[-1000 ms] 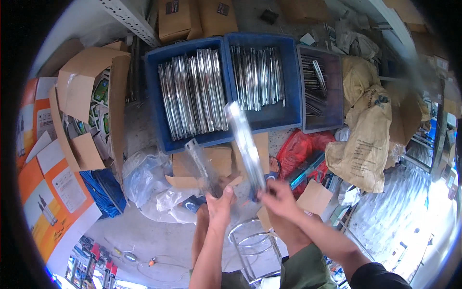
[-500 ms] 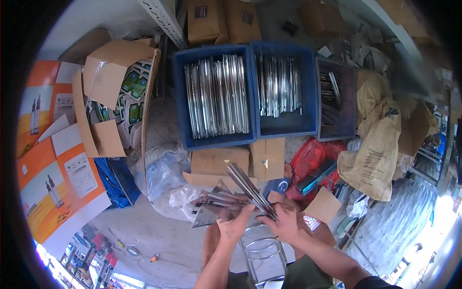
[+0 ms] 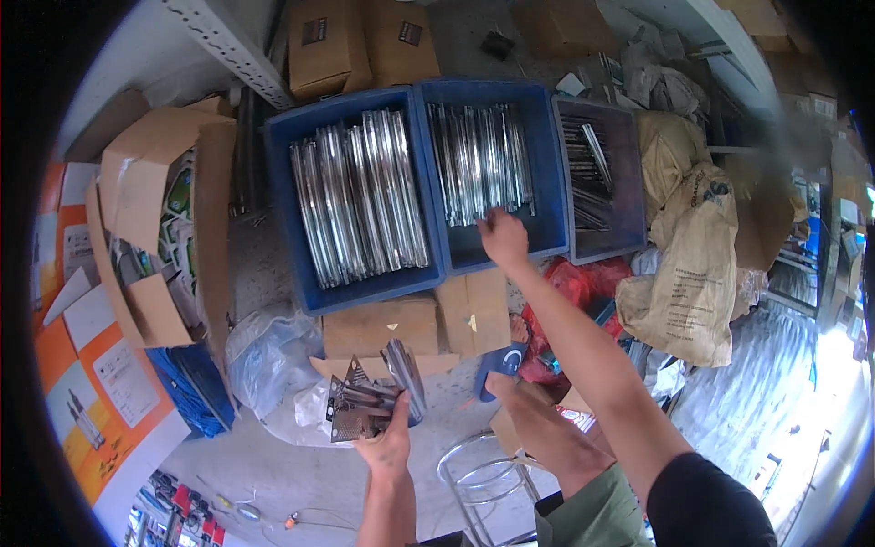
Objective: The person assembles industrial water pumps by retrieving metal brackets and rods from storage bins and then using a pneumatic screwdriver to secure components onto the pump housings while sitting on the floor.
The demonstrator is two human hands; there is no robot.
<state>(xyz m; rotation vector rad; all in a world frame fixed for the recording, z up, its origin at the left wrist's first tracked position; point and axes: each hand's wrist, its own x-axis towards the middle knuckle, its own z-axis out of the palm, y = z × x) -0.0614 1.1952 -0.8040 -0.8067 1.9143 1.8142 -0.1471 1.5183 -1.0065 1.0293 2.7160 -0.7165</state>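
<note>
My left hand point(image 3: 386, 448), low at the centre, is closed around a bundle of shiny metal strips point(image 3: 403, 372). Dark perforated metal plates point(image 3: 354, 421) with pointed corners fan out from the same grip. My right hand point(image 3: 504, 239) reaches into the middle blue bin point(image 3: 545, 235). Its curled fingers are at the lower ends of a row of shiny metal strips point(image 3: 474, 164); what they pinch is hidden. To the left, another blue bin point(image 3: 284, 228) holds a fuller row of longer strips point(image 3: 360, 196).
A greyish bin point(image 3: 629, 214) with loose thin pieces stands at the right, beside tan sacks point(image 3: 688, 273). Cardboard boxes point(image 3: 383, 324) lie below the bins. An open carton point(image 3: 214, 228) is at the left. Near my legs stands a round metal-tube stool point(image 3: 478, 492).
My right hand has left the bundle and moved up into the middle bin. My left hand has shifted left, still gripping the strips and plates. The view has turned rightward.
</note>
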